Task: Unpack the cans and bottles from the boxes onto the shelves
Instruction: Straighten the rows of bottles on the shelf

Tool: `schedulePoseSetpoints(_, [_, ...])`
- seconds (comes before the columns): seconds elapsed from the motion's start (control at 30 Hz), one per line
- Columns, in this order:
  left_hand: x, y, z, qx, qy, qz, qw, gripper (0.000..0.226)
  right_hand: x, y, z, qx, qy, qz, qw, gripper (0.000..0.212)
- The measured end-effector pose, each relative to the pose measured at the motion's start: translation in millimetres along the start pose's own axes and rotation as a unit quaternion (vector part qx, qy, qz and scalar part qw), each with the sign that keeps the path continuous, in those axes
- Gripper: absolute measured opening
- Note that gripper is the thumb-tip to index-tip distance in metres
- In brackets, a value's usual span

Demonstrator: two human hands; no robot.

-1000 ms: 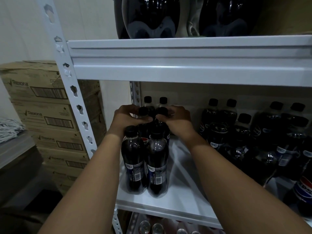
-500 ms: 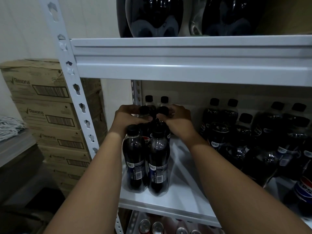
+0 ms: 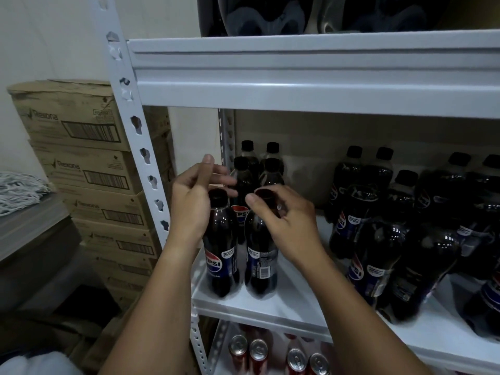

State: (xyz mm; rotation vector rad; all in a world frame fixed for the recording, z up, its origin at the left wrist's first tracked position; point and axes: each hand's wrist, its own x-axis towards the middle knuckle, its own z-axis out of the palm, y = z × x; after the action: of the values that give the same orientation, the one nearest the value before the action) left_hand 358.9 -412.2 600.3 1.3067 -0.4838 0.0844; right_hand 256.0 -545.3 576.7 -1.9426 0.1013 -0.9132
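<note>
Small dark Pepsi bottles stand in two columns at the left end of the white shelf [image 3: 286,304]. My left hand [image 3: 192,204] is beside the front left bottle [image 3: 220,253], palm against its shoulder, fingers stretched out loosely and thumb up, holding nothing. My right hand [image 3: 290,226] curls thumb and fingers round the cap and neck of the front right bottle [image 3: 259,258], which stands on the shelf. Behind them the back bottles [image 3: 247,151] show their black caps.
Larger Pepsi bottles [image 3: 378,239] crowd the shelf's right part. Red cans [image 3: 258,350] stand on the shelf below. The upper shelf beam [image 3: 311,74] hangs low overhead with big bottles on it. A white upright post [image 3: 140,147] and stacked cardboard boxes [image 3: 81,158] are at left.
Both hands have come off the second-row bottle caps and drawn back toward me. The left hand has opened; the right now curls round the front right bottle's cap.
</note>
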Motion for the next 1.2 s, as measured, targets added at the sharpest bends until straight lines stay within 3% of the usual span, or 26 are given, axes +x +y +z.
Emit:
schedulePoseSetpoints(0.2, [0,0,6,0.003,0.013,0.065,0.998,0.039,-3,-6,-2,0.030,0.012,0.057,0.998,0.037])
schedulePoseSetpoints(0.33, [-1,-4,17,0.019,0.040,0.083,0.996,0.037,0,-5,-3,0.069,0.016,0.062,0.996,0.029])
schedulePoseSetpoints(0.57, [-5,-9,22,0.066,0.069,0.091,0.991,0.038,2,-3,-11,0.162,-0.052,0.069,0.983,0.025])
schedulePoseSetpoints(0.67, [-5,-8,21,0.076,0.052,0.076,0.993,0.039,-1,-1,-12,0.183,-0.071,0.072,0.978,0.030])
schedulePoseSetpoints(0.8, [-12,-11,11,0.085,0.003,0.044,0.995,0.044,-11,2,-12,0.127,-0.084,0.061,0.986,0.051])
schedulePoseSetpoints(0.93, [-29,-24,4,0.067,-0.051,0.060,0.995,0.040,-19,8,-4,0.090,-0.038,0.065,0.993,0.064])
schedulePoseSetpoints(1.07, [-33,-28,5,0.064,-0.035,0.083,0.994,0.039,-21,11,-1,0.144,-0.008,0.075,0.987,0.055])
schedulePoseSetpoints(1.2, [-38,-28,10,0.082,-0.013,0.101,0.991,0.038,-22,12,-5,0.207,-0.028,0.076,0.975,0.039])
